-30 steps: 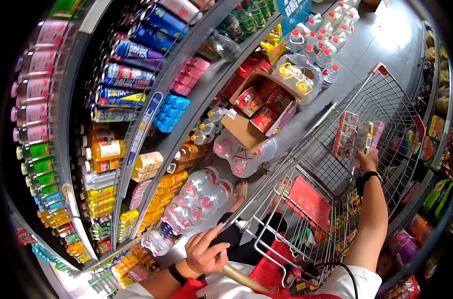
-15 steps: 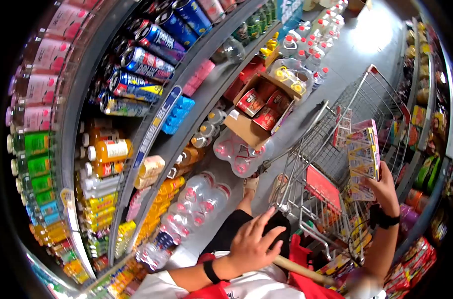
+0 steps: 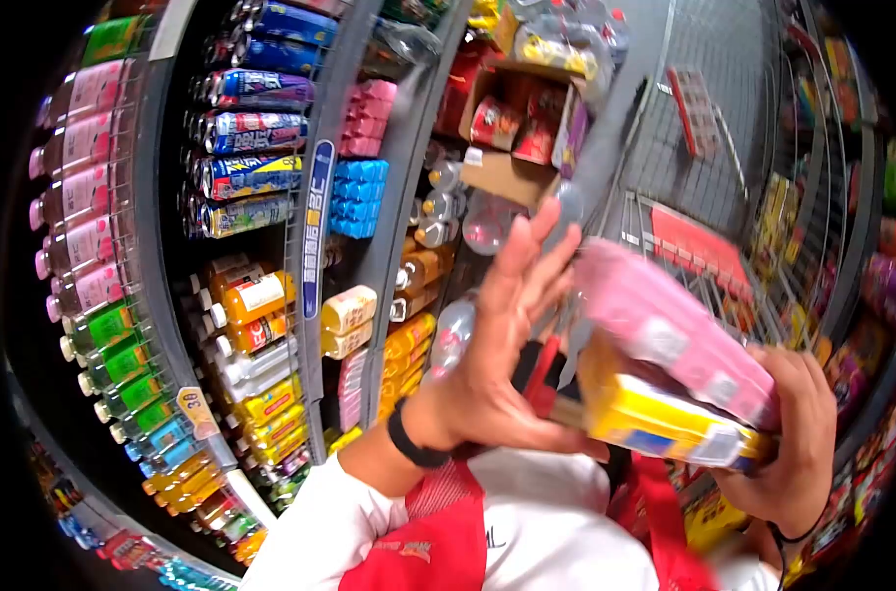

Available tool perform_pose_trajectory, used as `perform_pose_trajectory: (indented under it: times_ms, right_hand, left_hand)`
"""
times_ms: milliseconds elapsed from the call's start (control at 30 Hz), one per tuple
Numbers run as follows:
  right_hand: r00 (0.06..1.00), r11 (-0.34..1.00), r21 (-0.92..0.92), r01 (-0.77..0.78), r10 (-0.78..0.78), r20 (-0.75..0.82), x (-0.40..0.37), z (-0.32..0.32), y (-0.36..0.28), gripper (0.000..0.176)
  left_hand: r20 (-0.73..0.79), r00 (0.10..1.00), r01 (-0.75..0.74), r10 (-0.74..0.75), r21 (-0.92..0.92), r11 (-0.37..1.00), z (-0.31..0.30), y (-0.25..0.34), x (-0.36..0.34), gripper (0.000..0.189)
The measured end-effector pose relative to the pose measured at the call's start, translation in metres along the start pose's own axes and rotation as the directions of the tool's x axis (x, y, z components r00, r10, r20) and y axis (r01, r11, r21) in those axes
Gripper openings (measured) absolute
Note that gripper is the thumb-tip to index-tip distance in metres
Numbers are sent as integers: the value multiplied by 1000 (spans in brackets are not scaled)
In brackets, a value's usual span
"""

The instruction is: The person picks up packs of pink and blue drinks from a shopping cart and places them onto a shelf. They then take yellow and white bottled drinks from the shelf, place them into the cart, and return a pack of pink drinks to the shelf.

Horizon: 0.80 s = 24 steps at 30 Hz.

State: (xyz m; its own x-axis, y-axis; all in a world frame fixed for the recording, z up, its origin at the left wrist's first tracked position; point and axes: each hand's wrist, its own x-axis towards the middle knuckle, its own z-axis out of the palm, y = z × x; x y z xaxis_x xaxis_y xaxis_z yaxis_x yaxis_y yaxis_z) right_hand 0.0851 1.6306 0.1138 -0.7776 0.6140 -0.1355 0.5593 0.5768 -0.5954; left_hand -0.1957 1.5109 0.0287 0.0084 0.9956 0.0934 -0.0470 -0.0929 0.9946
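My right hand point(image 3: 798, 443) grips the near end of two stacked oblong packs, blurred by motion: a pink pack point(image 3: 679, 330) above and a yellow pack point(image 3: 655, 419) below. Facing their other end is my left hand point(image 3: 502, 345), fingers spread and raised, with the thumb right by the yellow pack's lower corner. Both packs are held in front of my chest, over a red vest. Beyond them stands a wire shopping cart point(image 3: 655, 163) with a red panel point(image 3: 699, 251), and a red-and-white pack point(image 3: 694, 113) lies inside it.
To the left, shelves hold pink-labelled bottles point(image 3: 89, 143), drink cans point(image 3: 261, 133) and orange juice bottles point(image 3: 256, 295). An opened cardboard box point(image 3: 512, 177) with red containers stands by the shelf foot. Snack shelves point(image 3: 866, 325) line the right side.
My right hand has brought the packs from over the cart toward my chest. My left hand has risen with spread fingers to their far end. The view has shifted.
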Motion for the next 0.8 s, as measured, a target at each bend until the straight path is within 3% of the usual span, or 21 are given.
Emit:
perform_pose_trajectory:
  times_ms: [67, 133, 167, 233, 267, 400, 533, 600, 667, 733, 767, 800]
  right_hand:
    - [995, 996, 88, 28, -36, 93, -4, 3, -4, 84]
    - [987, 991, 135, 12, -34, 157, -16, 10, -7, 87]
    - [987, 989, 151, 8, -32, 159, -23, 15, -7, 88]
    - [985, 982, 186, -14, -18, 171, -40, 25, -7, 90]
    - [989, 976, 218, -20, -12, 146, -52, 30, -7, 89]
    - [995, 947, 319, -39, 9, 95, -93, 40, -10, 84]
    - [993, 950, 312, -20, -19, 120, -122, 40, -7, 78]
    - [998, 946, 323, -16, -6, 67, -136, 49, -9, 73]
    - [1000, 943, 331, -15, 14, 5, -148, 61, -12, 68]
    - [999, 962, 272, -1, -13, 48, -148, 57, -15, 61]
    - [997, 962, 275, 10, -32, 75, -150, 58, -15, 46]
    - [993, 961, 277, 21, -52, 103, -152, 60, -14, 34]
  left_hand:
    - [105, 987, -139, 125, 130, 982, -8, -1, 1, 135]
    - [121, 982, -170, 143, 248, 954, -10, -2, -10, 113]
    - [150, 987, -99, 60, 271, 958, -6, 5, -18, 114]
    - [222, 970, -171, 102, 320, 932, 3, 13, -34, 113]
    - [254, 967, -114, 7, 408, 906, 10, 25, -39, 119]
    - [265, 962, -68, -61, 452, 889, 35, 49, -74, 113]
    - [179, 982, -8, -66, 385, 923, 63, 57, -99, 128]
    - [58, 998, 14, -40, 380, 925, 85, 52, -105, 119]
    - [-129, 989, 104, -73, 253, 962, 100, 52, -112, 97]
    - [-206, 958, 239, -201, 181, 954, 95, 55, -127, 72]
    - [-243, 934, 301, -263, 138, 944, 93, 56, -134, 59]
    - [-213, 959, 241, -188, 259, 935, 100, 57, -133, 63]
